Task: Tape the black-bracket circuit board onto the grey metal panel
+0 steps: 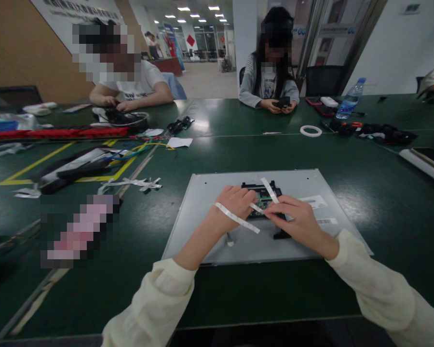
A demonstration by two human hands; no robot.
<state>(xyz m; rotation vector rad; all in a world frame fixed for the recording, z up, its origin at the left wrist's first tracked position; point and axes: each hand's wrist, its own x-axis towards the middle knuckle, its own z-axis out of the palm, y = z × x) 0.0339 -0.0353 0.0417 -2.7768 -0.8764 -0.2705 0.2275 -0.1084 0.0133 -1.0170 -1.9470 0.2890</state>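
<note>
**Both hands at the circuit board on the grey panel**

The grey panel (210, 193) lies flat on the green desk (383, 202), near the middle. At its centre sits a small circuit board (262, 195). The left hand (235, 202) rests curled on the board's left edge; whether it grips anything cannot be told. A loose white strip (237, 219) crosses its wrist. The right hand (296, 219) pinches a white ribbon (270, 190) with narrowed fingertips. A tape ring (310, 130) lies far right.

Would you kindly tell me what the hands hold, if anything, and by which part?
The right hand seems to pinch a white strip near its end, at the circuit board; the left hand rests there, grip unclear.
</note>
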